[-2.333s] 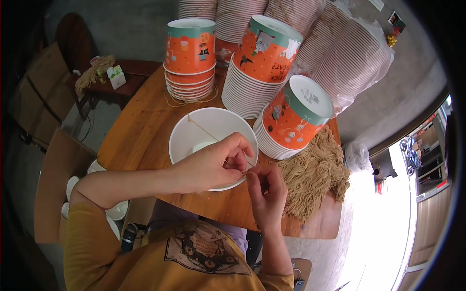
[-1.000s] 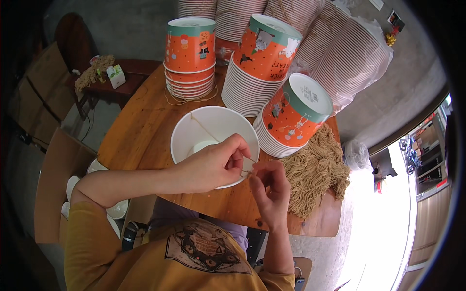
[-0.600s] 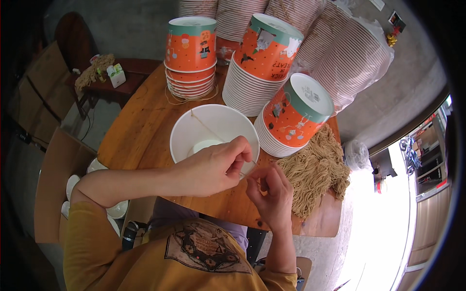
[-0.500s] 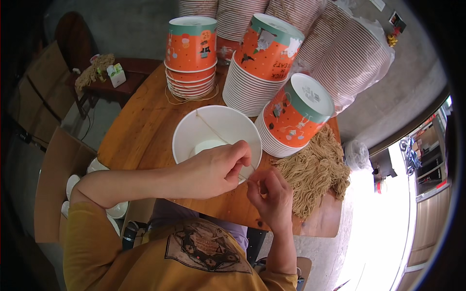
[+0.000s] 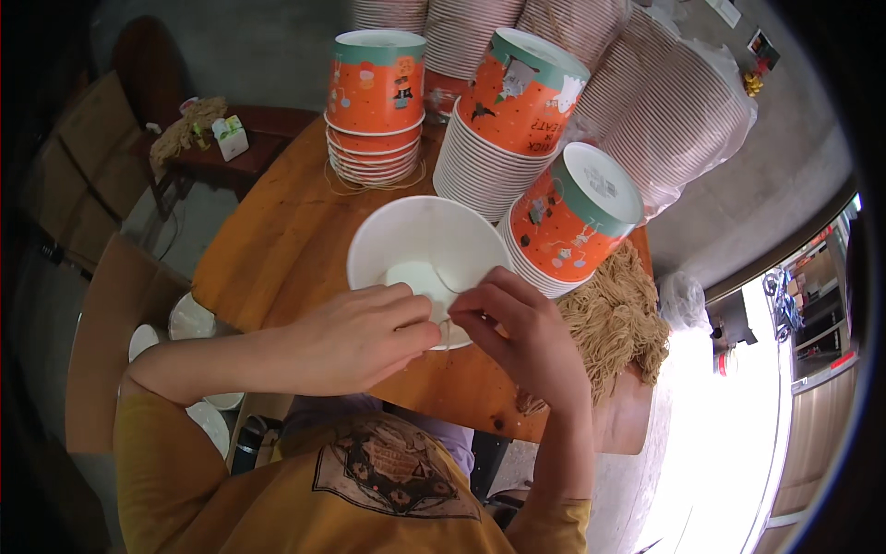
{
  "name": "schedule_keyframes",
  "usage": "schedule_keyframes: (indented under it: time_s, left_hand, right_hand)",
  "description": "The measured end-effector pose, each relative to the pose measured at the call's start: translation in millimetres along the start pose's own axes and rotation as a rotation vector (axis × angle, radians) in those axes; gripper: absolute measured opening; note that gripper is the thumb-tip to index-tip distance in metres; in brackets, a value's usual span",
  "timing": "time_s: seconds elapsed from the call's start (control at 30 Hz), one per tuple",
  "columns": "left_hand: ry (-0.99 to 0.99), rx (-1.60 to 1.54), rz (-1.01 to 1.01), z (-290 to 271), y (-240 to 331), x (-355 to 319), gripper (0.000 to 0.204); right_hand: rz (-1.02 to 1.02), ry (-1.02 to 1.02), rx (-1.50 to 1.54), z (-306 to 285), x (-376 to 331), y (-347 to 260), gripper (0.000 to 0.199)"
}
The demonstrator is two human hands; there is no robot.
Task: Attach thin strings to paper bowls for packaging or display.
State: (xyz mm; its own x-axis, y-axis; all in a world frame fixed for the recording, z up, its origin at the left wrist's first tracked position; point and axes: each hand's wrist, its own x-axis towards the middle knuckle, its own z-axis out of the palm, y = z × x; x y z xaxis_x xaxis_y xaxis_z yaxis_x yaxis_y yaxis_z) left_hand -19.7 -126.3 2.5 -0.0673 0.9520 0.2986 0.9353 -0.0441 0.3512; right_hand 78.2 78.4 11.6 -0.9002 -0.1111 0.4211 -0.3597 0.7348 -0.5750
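A white paper bucket [image 5: 383,235] stands mouth up on the wooden table in front of me, tilted a little toward me. Both hands meet at its near rim. My left hand [image 5: 369,337] is closed in a pinch on a thin tan string [image 5: 448,332] at the rim. From the right, my right hand [image 5: 521,323] pinches the same string, its fingertips close to the left ones. Part of the string curves down inside the bucket. Whether it is knotted cannot be made out, since the fingers cover it.
Upside-down stacks of orange and green printed buckets [image 5: 531,97] stand beyond. Behind them lean plastic-wrapped stacks [image 5: 678,120]. A heap of tan string [image 5: 618,323] lies at the table's right. White buckets sit in a cardboard box [image 5: 97,369] at left.
My left hand has drawn back toward the near rim and my right hand has moved up and left to meet it. The string stretched across the mouth now hangs slack inside the bucket.
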Motion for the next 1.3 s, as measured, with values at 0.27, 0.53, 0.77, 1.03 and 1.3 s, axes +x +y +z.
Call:
schedule_keyframes:
  time_s: [0.27, 0.53, 0.77, 1.03, 1.3]
  left_hand:
    - [0.173, -0.095, -0.076, -1.4, -9.8, -1.8, 0.011]
    - [-0.228, 0.056, -0.321, -2.0, -16.4, 42.4, 0.020]
    - [-0.310, 0.074, -0.392, 4.0, -14.8, 53.6, 0.025]
    - [-0.420, -0.060, -0.389, -4.8, -7.0, 47.9, 0.027]
    - [-0.066, -0.016, 0.256, 3.6, -16.4, 6.9, 0.022]
  right_hand:
    - [0.044, -0.260, -0.141, 21.8, 23.6, 12.9, 0.008]
    - [0.116, -0.332, -0.207, 23.2, 24.7, 17.6, 0.014]
    - [0.143, -0.337, -0.218, 18.5, 16.4, 16.5, 0.017]
    - [0.183, -0.295, -0.272, 18.0, 14.1, 27.8, 0.013]
    - [0.215, -0.344, -0.327, 30.6, 22.8, 18.4, 0.014]
